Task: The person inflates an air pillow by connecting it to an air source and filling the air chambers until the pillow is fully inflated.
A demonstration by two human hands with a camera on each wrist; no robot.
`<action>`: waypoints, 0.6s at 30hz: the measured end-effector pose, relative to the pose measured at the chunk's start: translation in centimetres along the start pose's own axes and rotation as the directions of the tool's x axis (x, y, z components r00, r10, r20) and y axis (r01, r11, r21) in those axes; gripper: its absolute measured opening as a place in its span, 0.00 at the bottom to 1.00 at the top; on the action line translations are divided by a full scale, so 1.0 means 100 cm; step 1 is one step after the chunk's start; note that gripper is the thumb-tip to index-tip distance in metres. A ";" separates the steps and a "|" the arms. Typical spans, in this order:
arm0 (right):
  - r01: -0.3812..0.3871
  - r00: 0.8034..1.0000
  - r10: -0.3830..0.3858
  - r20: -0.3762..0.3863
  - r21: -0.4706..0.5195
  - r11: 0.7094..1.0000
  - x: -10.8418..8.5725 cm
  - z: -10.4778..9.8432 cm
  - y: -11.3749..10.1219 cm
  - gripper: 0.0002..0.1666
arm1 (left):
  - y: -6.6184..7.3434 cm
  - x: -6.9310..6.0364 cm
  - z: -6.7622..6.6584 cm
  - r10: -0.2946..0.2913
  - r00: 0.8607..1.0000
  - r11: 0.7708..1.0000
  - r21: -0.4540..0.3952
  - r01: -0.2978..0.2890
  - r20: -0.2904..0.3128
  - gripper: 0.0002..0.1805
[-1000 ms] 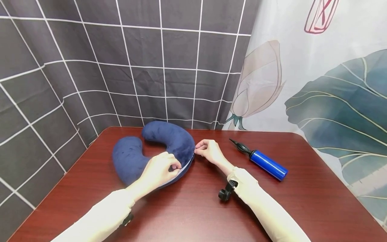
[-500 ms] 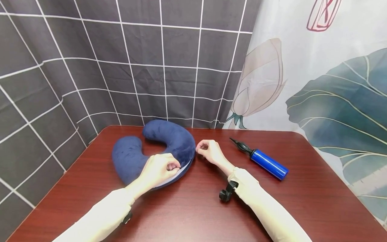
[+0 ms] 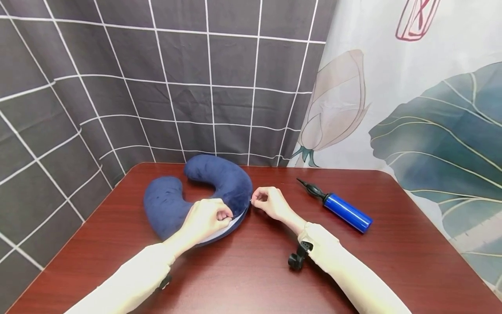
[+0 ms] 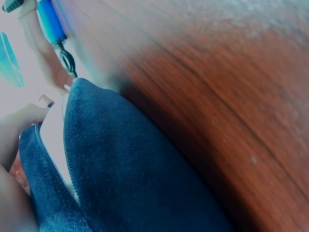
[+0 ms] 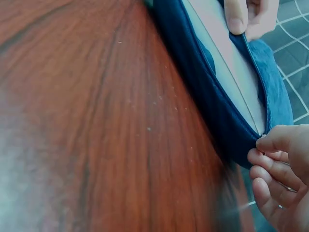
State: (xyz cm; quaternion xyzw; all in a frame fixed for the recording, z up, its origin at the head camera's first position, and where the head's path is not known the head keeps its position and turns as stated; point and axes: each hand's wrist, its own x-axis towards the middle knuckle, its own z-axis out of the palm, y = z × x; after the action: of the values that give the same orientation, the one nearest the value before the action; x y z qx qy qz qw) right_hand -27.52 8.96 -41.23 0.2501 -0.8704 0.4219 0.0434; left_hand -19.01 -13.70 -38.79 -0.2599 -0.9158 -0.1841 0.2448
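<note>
A navy U-shaped neck pillow [image 3: 231, 179] lies on the table, its outer zipper [image 4: 66, 140] parted and pale lining [image 5: 231, 63] showing in the gap. My left hand [image 3: 205, 218] pinches the upper edge of the opening; in the right wrist view its thumb and fingers [image 5: 236, 24] grip the fabric there. At the right end of the opening, my right hand [image 3: 272, 203] pinches the zipper pull between thumb and fingers, seen close in the right wrist view at the corner where the two zipper sides meet. The pull itself is mostly hidden by the fingertips.
A blue hand pump [image 3: 347, 211] with a black nozzle lies on the reddish-brown table [image 3: 251, 274], right of my right hand. Behind the table hang a dark grid-patterned curtain [image 3: 231, 104] and a white one [image 3: 392, 91] with a flower print.
My right hand has shifted slightly down and toward me along the pillow's outer edge. The left hand stays at the opening's edge. The pump lies where it was.
</note>
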 end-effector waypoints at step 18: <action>0.083 0.992 -0.090 0.088 0.088 0.993 -0.019 0.012 -0.012 0.04 | -0.001 0.001 -0.001 -0.021 0.999 0.999 -0.037 0.022 0.024 0.06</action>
State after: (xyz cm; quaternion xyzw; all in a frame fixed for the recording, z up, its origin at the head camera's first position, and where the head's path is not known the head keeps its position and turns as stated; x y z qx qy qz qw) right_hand -25.16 8.18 -41.74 0.3084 -0.8412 0.4439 0.0110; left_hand -19.15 -13.81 -38.63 -0.2566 -0.9177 -0.2008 0.2271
